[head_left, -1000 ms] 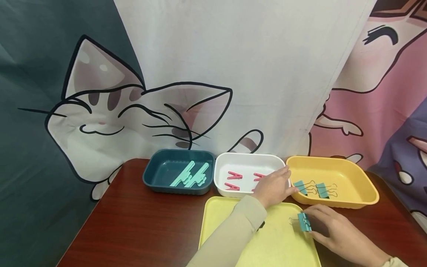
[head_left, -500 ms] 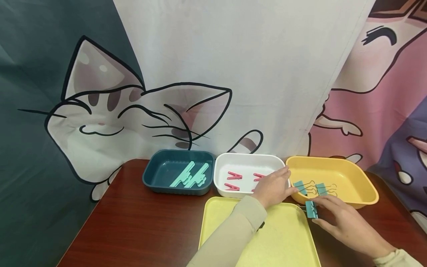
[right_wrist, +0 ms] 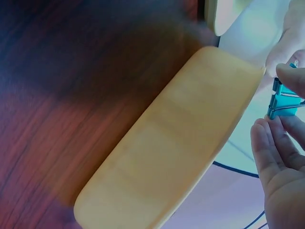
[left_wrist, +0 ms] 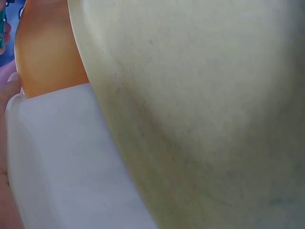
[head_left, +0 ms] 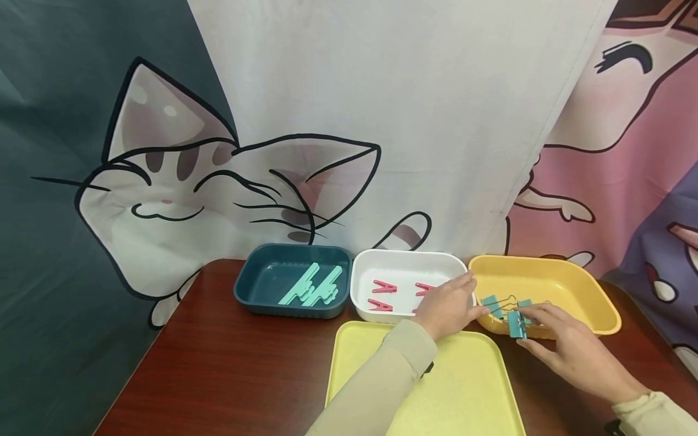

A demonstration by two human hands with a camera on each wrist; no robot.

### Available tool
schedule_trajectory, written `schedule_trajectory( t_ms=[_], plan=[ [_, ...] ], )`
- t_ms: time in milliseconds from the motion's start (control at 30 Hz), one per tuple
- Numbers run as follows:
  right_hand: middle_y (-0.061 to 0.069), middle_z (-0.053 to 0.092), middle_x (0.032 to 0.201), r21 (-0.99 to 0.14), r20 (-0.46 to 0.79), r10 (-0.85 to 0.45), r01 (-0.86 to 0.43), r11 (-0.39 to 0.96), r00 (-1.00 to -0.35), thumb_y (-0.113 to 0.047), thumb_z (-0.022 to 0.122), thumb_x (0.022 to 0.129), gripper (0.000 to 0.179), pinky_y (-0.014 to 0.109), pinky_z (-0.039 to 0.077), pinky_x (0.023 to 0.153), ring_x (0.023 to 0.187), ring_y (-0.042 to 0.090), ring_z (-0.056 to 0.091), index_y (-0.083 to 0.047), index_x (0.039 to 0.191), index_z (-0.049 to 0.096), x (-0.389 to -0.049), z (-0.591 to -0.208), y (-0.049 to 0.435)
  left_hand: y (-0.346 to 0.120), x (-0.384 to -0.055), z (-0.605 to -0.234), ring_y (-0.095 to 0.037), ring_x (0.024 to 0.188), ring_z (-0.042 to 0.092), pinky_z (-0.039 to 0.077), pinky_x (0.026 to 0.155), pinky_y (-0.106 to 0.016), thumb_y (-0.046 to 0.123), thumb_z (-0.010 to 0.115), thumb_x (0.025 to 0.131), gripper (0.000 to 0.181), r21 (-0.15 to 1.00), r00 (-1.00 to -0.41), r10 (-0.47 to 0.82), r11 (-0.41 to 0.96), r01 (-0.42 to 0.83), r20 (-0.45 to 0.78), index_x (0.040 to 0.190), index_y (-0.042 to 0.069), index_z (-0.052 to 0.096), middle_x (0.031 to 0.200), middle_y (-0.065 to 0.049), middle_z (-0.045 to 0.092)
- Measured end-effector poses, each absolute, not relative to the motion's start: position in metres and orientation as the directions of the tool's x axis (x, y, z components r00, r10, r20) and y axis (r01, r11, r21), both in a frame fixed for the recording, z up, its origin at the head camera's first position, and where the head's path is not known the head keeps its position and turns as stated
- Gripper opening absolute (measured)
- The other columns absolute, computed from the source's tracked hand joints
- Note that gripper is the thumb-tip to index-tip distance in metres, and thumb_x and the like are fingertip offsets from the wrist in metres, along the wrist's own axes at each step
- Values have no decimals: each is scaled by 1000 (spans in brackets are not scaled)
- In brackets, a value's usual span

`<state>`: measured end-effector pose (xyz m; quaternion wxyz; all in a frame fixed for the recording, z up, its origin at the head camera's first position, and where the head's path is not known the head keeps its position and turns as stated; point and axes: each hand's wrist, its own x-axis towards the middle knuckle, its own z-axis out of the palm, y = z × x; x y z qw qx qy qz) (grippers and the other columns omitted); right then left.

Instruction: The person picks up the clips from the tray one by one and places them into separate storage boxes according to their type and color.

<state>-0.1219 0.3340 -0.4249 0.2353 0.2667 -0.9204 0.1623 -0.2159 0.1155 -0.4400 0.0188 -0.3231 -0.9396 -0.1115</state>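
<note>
My right hand [head_left: 569,348] pinches a teal binder clip [head_left: 516,325] between thumb and fingertips, over the near rim of the yellow tub [head_left: 594,303]. In the right wrist view the clip [right_wrist: 286,102] shows upright in the fingers, past the tub's side. Two more teal binder clips lie in that tub, one of them [head_left: 492,307] plainly seen and the other partly behind the hand. My left hand [head_left: 444,306] rests across the right end of the white tub [head_left: 409,254], its thumb touching the yellow tub's rim. Pink clothespins [head_left: 384,286] lie in the white tub, some under the left hand.
A dark teal tub [head_left: 256,303] with mint-coloured long clips [head_left: 322,290] stands at the left of the row. In front lies a pale yellow tray [head_left: 463,387], with a small dark item [head_left: 428,368] partly behind the left sleeve. A printed cloth hangs behind the table [head_left: 218,363].
My right hand has carried the binder clip from above the tray's right edge, up and to the right, to the yellow tub's near rim. The left hand has stayed put.
</note>
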Motion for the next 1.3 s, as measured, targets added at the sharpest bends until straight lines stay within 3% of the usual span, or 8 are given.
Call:
schedule_trajectory(
  t_ms=[367,633,833,1067,1300],
  plan=[
    [4,68,112,-168,527,-418,-573,802,-740,1,93,59,65,5,32,92,97,13,59,-2,119,69,-137,-422,345,116,-215,-440,0,146,32,26,114,-14,63,52,100,70,204,-796,597,770,604,103,156,21,46,163,12,35],
    [12,69,111,-180,507,-393,-540,822,-767,-4,92,65,59,7,31,91,98,25,61,1,120,68,-150,-419,352,116,-217,-441,-1,147,31,24,114,-14,62,51,101,69,197,-787,608,763,615,105,156,20,46,163,10,35],
    [15,68,113,-193,472,-360,-493,849,-805,-7,92,70,59,30,45,83,99,35,65,3,122,67,-157,-415,355,116,-217,-440,-2,147,32,24,114,-14,61,50,102,69,193,-783,613,759,621,109,156,19,46,163,8,35],
    [22,66,114,-220,411,-334,-448,867,-849,-6,89,75,56,58,51,78,98,41,65,7,124,64,-165,-411,361,116,-217,-440,-2,147,31,25,114,-15,62,50,101,70,202,-786,610,761,617,102,156,19,46,163,9,35],
    [26,66,113,-204,402,-340,-445,872,-850,-4,89,73,55,62,52,77,93,44,67,11,121,64,-176,-412,369,116,-217,-439,-1,146,32,26,114,-14,62,50,101,70,195,-788,609,764,614,95,156,20,46,163,9,35]
  ],
)
